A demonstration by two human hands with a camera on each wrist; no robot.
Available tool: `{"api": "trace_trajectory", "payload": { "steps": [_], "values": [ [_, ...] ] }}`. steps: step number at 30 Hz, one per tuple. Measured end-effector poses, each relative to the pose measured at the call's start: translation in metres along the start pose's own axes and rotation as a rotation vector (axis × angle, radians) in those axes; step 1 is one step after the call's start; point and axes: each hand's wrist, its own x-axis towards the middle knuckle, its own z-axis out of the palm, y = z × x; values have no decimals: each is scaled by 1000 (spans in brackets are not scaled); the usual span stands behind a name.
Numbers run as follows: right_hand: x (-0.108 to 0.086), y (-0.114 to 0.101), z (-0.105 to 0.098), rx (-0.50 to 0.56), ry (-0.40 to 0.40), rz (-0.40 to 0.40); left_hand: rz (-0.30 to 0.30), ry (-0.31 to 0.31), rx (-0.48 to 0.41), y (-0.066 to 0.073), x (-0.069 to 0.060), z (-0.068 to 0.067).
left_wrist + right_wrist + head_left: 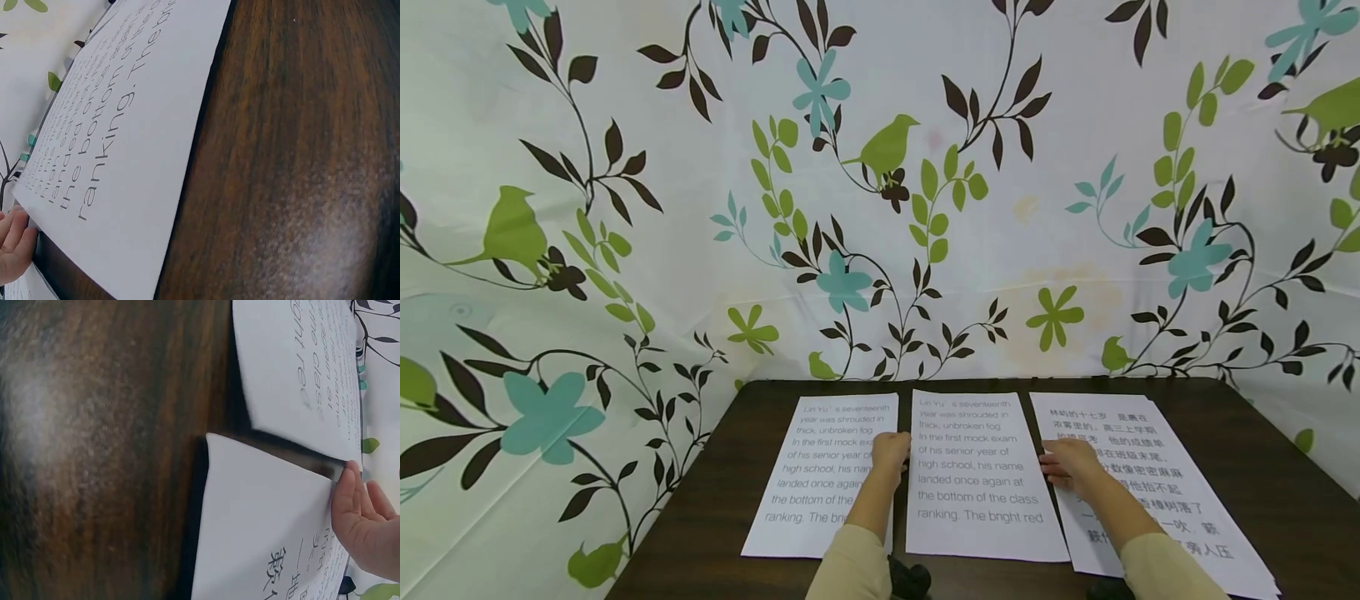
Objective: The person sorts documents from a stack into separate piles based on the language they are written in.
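Three printed paper lots lie side by side in the head view. My left hand (891, 454) holds the left edge of the middle English sheet (970, 537), its wrist crossing the left English sheet (805, 537). At the opposite edge of that middle sheet, my right hand (1073, 467) pinches the paper between thumb and fingers, reaching over the Chinese-printed sheets (1195, 517). The left wrist view shows the left hand (14, 250) at the sheet's side, its finger contact partly hidden. The right thumb tip (351, 467) meets the paper edge in the right wrist view.
All the papers lie on a dark wood-grain table (692, 517). Behind it hangs a white cloth (880, 333) printed with leaves, birds and flowers. A small dark object (910, 577) shows at the near edge beside the left sleeve.
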Motion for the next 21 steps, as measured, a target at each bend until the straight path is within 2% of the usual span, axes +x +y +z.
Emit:
{"api": "trace_trajectory", "payload": {
  "steps": [4,9,11,15,18,21],
  "values": [
    [0,0,-1,48,6,1,11,12,-62,0,0,1],
    [-1,-2,1,175,-20,-13,26,-5,-141,-2,1,2],
    [-2,-2,2,210,-26,-24,45,-5,-132,-4,1,3],
    [-3,-1,5,224,-20,-32,70,-12,-50,-12,3,5],
    [-3,1,6,199,-15,-32,77,-29,10,-18,3,7],
    [-2,3,7,123,-8,-41,83,-42,43,-22,3,9]
  ]
}}
